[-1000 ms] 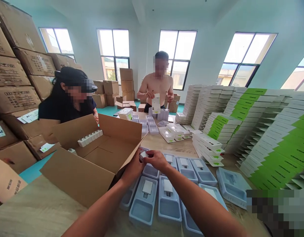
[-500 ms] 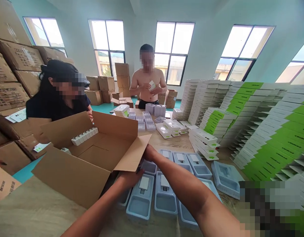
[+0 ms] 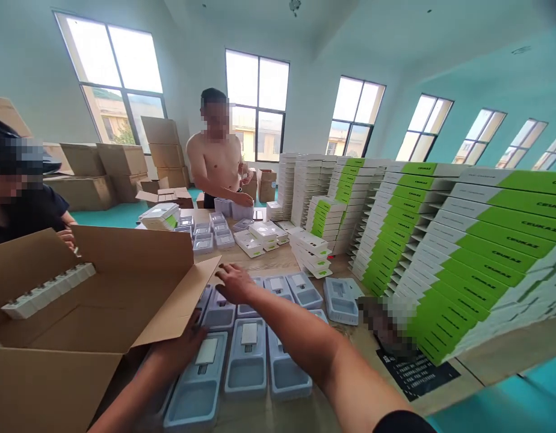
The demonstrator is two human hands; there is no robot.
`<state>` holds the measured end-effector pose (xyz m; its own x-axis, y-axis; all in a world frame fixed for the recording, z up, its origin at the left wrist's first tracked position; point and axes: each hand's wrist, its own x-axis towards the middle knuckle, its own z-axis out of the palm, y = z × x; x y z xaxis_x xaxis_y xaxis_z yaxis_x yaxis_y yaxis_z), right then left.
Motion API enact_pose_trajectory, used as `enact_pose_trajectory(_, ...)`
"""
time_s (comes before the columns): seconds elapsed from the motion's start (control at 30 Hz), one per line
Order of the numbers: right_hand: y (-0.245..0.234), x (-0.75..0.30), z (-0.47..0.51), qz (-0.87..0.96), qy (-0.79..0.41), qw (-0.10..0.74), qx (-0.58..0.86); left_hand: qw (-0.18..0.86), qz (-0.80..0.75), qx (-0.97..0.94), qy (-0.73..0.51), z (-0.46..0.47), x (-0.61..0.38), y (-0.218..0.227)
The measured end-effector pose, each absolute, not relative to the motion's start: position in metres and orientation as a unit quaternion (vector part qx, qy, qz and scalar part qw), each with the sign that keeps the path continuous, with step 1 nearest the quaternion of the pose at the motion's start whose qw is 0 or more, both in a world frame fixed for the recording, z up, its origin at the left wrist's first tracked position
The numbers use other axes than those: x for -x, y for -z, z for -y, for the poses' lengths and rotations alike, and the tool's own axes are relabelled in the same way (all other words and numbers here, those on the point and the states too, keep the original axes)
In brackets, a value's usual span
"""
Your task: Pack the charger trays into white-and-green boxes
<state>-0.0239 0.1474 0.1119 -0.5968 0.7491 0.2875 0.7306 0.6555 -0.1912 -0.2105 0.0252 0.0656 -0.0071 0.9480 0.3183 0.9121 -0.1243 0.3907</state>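
Cardboard box (image 3: 65, 300), brown with its flaps raised, fills the lower left and sits closer to the frame's edge than a moment ago, a row of small white block-shaped units (image 3: 47, 290) lying inside. Behind it, a seated co-worker in a dark shirt (image 3: 20, 216) is now cut off by the left edge, with one hand (image 3: 67, 237) at the flap's top edge.

The left grip (image 3: 181, 353) is open and empty, low beside the flap's underside above the trays. Pale-blue moulded plastic trays (image 3: 246, 358) lie in rows on the light wood desk (image 3: 278, 258), most with a white rectangular piece (image 3: 250, 333) in the slot. The right grip (image 3: 235, 284) is also open, fingers spread and holding nothing, just beside the flap's tip. Both grips now stand well apart, where a second ago they met over the trays.

Farther back, a shirtless co-worker (image 3: 215, 156) has lowered both hands from chest height towards a stack of clear plastic trays (image 3: 228, 207). On the right, tall stacks of white-and-green boxes (image 3: 485, 240) now take up far more of the view, and a black printed sheet (image 3: 416, 373) lies at the desk's edge below them.
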Motion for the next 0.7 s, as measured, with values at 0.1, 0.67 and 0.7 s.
enact_pose_trajectory(0.1,-0.133,-0.059,-0.153,0.824,0.005,0.235,0.516,0.039,-0.646,-0.721,-0.248,-0.001,0.2,-0.072)
enact_pose_trajectory(0.67,-0.124,-0.176,-0.055,0.644,0.063,0.445,0.619,0.517,-0.464,-0.534,-0.482,0.052,0.06,-0.146)
enact_pose_trajectory(0.7,-0.108,-0.164,-0.027,0.651,0.108,0.482,0.576,0.558,-0.441,-0.483,-0.51,0.051,0.051,-0.154)
